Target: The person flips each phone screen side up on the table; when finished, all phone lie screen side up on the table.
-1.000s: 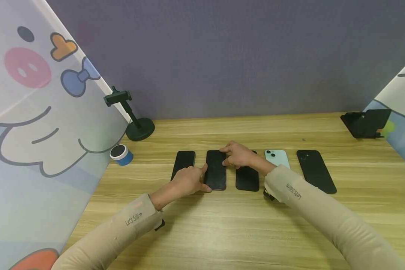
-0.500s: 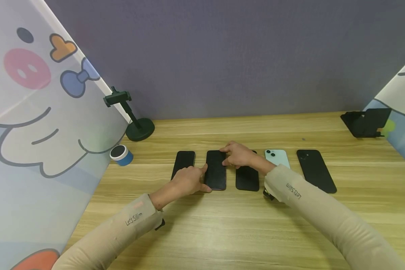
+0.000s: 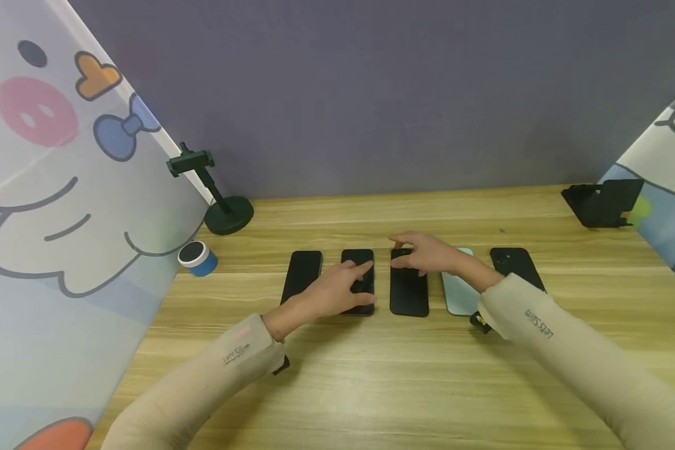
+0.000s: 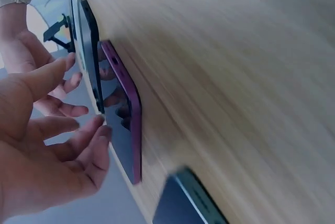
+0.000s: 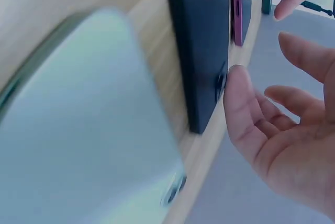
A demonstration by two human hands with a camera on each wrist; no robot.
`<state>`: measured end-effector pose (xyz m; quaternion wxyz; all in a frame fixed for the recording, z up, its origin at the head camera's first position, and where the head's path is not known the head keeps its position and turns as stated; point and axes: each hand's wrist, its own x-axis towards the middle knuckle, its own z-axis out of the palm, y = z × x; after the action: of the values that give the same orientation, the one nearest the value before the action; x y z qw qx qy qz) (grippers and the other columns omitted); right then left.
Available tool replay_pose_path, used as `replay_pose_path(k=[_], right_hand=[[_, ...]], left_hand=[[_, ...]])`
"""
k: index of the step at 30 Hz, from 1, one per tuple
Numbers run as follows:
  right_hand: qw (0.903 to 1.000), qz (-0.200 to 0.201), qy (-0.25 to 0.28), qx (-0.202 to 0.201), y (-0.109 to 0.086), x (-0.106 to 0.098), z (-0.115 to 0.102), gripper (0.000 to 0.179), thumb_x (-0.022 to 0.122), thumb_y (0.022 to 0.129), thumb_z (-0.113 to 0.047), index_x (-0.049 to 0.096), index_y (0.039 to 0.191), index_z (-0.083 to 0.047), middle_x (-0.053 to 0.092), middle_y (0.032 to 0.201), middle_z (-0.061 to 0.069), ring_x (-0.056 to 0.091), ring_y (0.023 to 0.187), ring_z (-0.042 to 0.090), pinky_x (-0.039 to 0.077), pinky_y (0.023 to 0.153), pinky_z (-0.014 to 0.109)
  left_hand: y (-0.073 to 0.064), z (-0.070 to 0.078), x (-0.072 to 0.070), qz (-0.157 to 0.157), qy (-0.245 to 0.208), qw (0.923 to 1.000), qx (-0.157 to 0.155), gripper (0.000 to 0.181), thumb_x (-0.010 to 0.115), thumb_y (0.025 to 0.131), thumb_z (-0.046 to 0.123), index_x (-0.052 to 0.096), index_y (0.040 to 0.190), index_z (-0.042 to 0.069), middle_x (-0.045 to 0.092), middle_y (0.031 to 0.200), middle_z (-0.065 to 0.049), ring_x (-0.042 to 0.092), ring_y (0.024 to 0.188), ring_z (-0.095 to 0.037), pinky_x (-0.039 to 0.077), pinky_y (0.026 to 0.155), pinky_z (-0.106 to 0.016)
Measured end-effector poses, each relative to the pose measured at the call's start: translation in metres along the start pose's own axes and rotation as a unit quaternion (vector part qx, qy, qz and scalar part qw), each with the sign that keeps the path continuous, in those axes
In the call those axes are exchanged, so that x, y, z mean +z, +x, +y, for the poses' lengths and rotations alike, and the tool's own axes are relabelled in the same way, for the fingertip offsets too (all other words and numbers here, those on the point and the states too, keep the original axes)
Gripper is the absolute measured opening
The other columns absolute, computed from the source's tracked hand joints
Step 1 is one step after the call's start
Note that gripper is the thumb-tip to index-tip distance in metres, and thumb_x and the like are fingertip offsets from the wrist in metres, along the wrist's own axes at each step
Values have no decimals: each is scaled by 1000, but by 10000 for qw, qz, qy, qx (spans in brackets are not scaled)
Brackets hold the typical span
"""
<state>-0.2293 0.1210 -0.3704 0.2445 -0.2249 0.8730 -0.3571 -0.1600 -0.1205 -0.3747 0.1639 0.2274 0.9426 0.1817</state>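
Note:
Several phones lie in a row on the wooden table. My left hand is over the second phone from the left, fingers spread and gripping nothing; in the left wrist view that phone shows a dark face and purple-red edge. My right hand reaches over the far end of the black phone in the middle. In the right wrist view its fingers are loosely bent beside this black phone; contact cannot be told. Partly under the right forearm are a mint phone and a black phone.
Another black phone lies at the row's left end. Further left stand a white-and-blue jar with a dark top and a dark green phone stand. A black folding stand is at the back right, before the grey partition.
Both hands have let go of the second phone's edges. The right hand has moved right to the middle black phone; the left has shifted right over the second phone. The head view has turned slightly.

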Motion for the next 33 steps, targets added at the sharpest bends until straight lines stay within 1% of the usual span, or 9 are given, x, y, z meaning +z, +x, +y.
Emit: replay_pose_path(k=[3, 6, 9, 13, 18, 21, 28, 30, 33], right_hand=[[9999, -12, -33, 141, -8, -8, 7, 73, 61, 100, -25, 24, 160, -6, 41, 150, 25, 61, 67, 26, 54, 64, 39], [9996, 53, -88, 259, -14, -12, 14, 77, 64, 99, -22, 20, 160, -3, 38, 152, 29, 57, 57, 25, 52, 63, 39], [9990, 95, -90, 423, -19, -12, 19, 81, 67, 97, -20, 19, 160, -3, 33, 156, 31, 54, 55, 21, 52, 61, 38], [9982, 96, -184, 563, -20, -8, 23, 84, 71, 94, -20, 20, 160, -3, 26, 158, 33, 51, 52, 17, 50, 56, 34], [9964, 178, -447, 697, -19, -2, 24, 86, 74, 92, -18, 23, 159, -2, 25, 156, 35, 50, 52, 16, 48, 53, 31], [9946, 201, -695, 742, -19, 0, 22, 86, 74, 91, -19, 24, 159, -1, 26, 155, 36, 55, 57, 17, 48, 53, 30], [9918, 183, -1028, 743, -21, 1, 18, 84, 73, 92, -21, 26, 158, -2, 28, 155, 35, 63, 71, 23, 49, 57, 31], [9902, 225, -1202, 672, -20, 1, 17, 83, 74, 91, -21, 28, 158, -2, 31, 153, 36, 67, 90, 33, 53, 68, 36], [9879, 279, -1405, 602, -20, 2, 16, 83, 76, 90, -22, 31, 157, -2, 35, 151, 36, 59, 117, 44, 52, 84, 44]], left_hand=[[8, 8, 3, 46, -31, 9994, 341, 76, 64, 97, 46, 33, 158, 16, 62, 128, -4, 58, 117, -24, 52, 92, -37], [14, 17, 7, -4, 293, 9983, 507, 77, 63, 96, 50, 33, 158, 15, 65, 116, -2, 59, 105, -21, 51, 82, -32], [18, 25, 14, -50, 742, 9963, 423, 81, 62, 94, 56, 33, 158, 15, 65, 123, -4, 59, 105, -21, 51, 81, -34], [21, 32, 23, -65, 1242, 9921, 163, 86, 62, 91, 63, 34, 157, 17, 58, 141, -9, 57, 114, -25, 49, 89, -40], [23, 38, 29, -21, 1636, 9865, 34, 88, 63, 88, 67, 38, 156, 18, 59, 140, -8, 56, 112, -25, 49, 89, -40], [23, 39, 31, 5, 1776, 9841, 23, 87, 62, 88, 67, 40, 155, 17, 59, 138, -8, 56, 112, -25, 49, 89, -40], [23, 41, 34, 8, 1834, 9830, -81, 86, 61, 89, 67, 39, 156, 18, 56, 145, -9, 54, 123, -28, 48, 99, -45], [23, 42, 35, 16, 1816, 9833, -107, 87, 61, 89, 68, 38, 156, 18, 56, 145, -9, 54, 123, -28, 48, 100, -46], [23, 42, 36, 66, 1812, 9834, -112, 88, 60, 88, 69, 38, 156, 17, 57, 144, -8, 54, 121, -27, 48, 98, -45]])
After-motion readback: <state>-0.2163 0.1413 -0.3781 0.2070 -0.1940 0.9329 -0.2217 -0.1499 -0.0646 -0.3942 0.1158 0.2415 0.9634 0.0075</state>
